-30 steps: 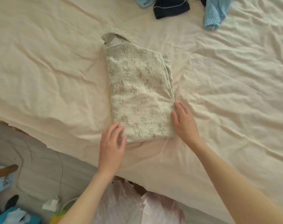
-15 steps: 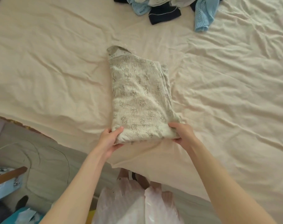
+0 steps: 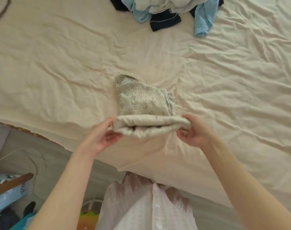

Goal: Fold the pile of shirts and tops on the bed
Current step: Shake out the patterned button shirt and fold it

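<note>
Your left hand [image 3: 103, 138] and right hand [image 3: 193, 131] each grip an end of the printed top's [image 3: 141, 100] near hem, lifted and doubled back. It lies near the bed's [image 3: 58, 63] near edge, with the unfolded pile [image 3: 166, 9] at the far edge.

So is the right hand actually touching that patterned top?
Touching. The head view shows the right hand pinching the lifted near edge of the patterned top at its right corner.

Both hands [image 3: 105, 138] [image 3: 193, 133] now gripping the printed top [image 3: 141, 100] — near edge lifted, folded upward
</note>
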Demonstrator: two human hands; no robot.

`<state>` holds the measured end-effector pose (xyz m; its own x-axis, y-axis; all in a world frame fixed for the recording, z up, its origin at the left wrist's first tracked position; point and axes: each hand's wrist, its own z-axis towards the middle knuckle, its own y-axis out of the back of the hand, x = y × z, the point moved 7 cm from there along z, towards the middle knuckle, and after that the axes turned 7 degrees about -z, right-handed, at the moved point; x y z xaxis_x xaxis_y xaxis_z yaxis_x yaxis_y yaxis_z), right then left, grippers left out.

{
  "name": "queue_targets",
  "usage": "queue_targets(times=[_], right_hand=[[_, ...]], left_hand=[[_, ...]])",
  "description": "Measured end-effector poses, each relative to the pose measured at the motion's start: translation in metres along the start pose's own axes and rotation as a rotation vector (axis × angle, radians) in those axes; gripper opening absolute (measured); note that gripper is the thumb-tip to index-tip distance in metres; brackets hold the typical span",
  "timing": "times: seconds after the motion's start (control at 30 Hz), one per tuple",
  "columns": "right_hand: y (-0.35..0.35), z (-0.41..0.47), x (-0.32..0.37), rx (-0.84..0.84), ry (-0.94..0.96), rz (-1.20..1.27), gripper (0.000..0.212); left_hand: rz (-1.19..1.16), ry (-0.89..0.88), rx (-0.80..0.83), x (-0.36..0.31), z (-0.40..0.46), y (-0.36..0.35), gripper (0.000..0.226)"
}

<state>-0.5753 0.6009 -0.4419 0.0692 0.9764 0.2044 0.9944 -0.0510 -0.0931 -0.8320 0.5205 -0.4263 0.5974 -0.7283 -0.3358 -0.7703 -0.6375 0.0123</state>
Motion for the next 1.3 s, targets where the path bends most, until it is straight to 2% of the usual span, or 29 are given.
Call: queue_targets(times=[0.1, 0.17, 0.2, 0.27, 0.33, 0.37, 0.43, 0.53, 0.73, 0.87, 1.0, 1.07, 1.13, 1.2, 1.23, 1.3], right_hand=[[-0.031, 0.008, 0.051, 0.095, 0.185, 0.152, 0.024], [-0.044, 0.017, 0.077, 0.066, 0.411, 0.098, 0.032], [-0.047, 0.02, 0.086, -0.03, 0.589, -0.071, 0.03], [-0.06, 0.02, 0.092, -0.276, 1.014, -0.596, 0.029], [-0.083, 0.037, 0.078, -0.381, 1.299, -1.064, 0.039], [-0.091, 0.052, 0.073, -0.416, 1.369, -1.23, 0.045], [-0.098, 0.084, 0.07, -0.461, 1.329, -1.428, 0.054], [-0.096, 0.116, 0.08, -0.564, 1.255, -1.464, 0.058], [-0.085, 0.155, 0.06, -0.664, 1.341, -1.574, 0.052], [-0.085, 0.165, 0.061, -0.648, 1.283, -1.61, 0.054], [-0.088, 0.153, 0.065, -0.537, 1.19, -1.601, 0.056], [-0.081, 0.137, 0.07, -0.476, 1.177, -1.497, 0.055], [-0.058, 0.115, 0.078, -0.557, 1.134, -1.273, 0.044], [-0.019, 0.108, 0.08, -0.66, 0.899, -0.947, 0.046], [-0.004, 0.111, 0.076, -0.625, 0.735, -0.74, 0.054], [0.004, 0.123, 0.064, -0.409, 0.446, -0.394, 0.073]], left_hand=[[-0.1, -0.179, -0.017, -0.055, 0.017, -0.018, 0.008], [-0.005, -0.369, -0.081, -0.082, 0.03, -0.031, 0.014], [0.163, -0.502, -0.169, -0.089, 0.035, -0.035, 0.02], [0.698, -0.907, -0.344, -0.093, 0.035, -0.056, 0.034], [1.182, -1.228, -0.28, -0.071, 0.045, -0.094, 0.045], [1.331, -1.292, -0.233, -0.063, 0.057, -0.108, 0.049], [1.411, -1.323, -0.193, -0.066, 0.085, -0.126, 0.052], [1.452, -1.308, -0.257, -0.076, 0.119, -0.134, 0.054], [1.53, -1.325, -0.364, -0.048, 0.159, -0.123, 0.053], [1.559, -1.293, -0.38, -0.05, 0.166, -0.124, 0.054], [1.586, -1.182, -0.266, -0.058, 0.156, -0.126, 0.055], [1.508, -1.163, -0.181, -0.064, 0.145, -0.118, 0.055], [1.384, -1.161, -0.142, -0.065, 0.133, -0.101, 0.054], [1.194, -1.116, -0.136, -0.064, 0.125, -0.082, 0.053], [1.047, -1.043, -0.13, -0.064, 0.126, -0.072, 0.054], [0.708, -0.86, -0.076, -0.066, 0.131, -0.059, 0.057]])
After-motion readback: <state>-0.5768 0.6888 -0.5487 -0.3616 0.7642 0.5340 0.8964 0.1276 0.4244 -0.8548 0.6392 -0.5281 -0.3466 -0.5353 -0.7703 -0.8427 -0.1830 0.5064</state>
